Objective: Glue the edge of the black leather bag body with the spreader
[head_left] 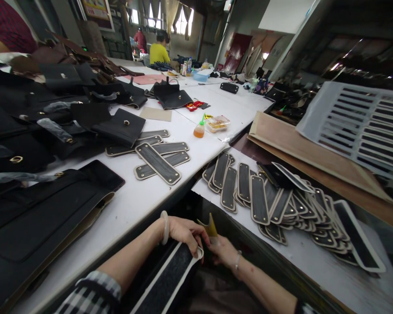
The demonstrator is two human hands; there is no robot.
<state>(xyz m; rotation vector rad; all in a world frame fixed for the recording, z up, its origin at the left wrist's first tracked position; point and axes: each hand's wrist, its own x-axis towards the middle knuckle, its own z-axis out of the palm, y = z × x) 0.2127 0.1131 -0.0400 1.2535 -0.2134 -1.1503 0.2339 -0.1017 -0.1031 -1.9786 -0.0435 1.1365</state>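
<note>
Low in front of me, my left hand [185, 233] has its fingers curled over the far end of a long black panel with pale edges [167, 279]. The panel slopes down toward my lap, and its near end runs out of view. Pinched in my right hand [224, 252] is a yellow flat piece with a notched top [209, 226]. The fingers of both hands nearly meet at the panel's end. Right of my hands lies a heap of black base strips with beige rims and metal studs [258, 198]. More such strips [159, 163] lie crossed on the white table.
Black handbags [118, 126] crowd the left side of the white table [134, 196]. A glue bottle with a green tip [199, 128] stands beside a clear plastic tray [218, 123]. On the right, a slotted white sheet [356, 126] leans over brown boards [308, 152]. Other people [159, 52] sit farther back.
</note>
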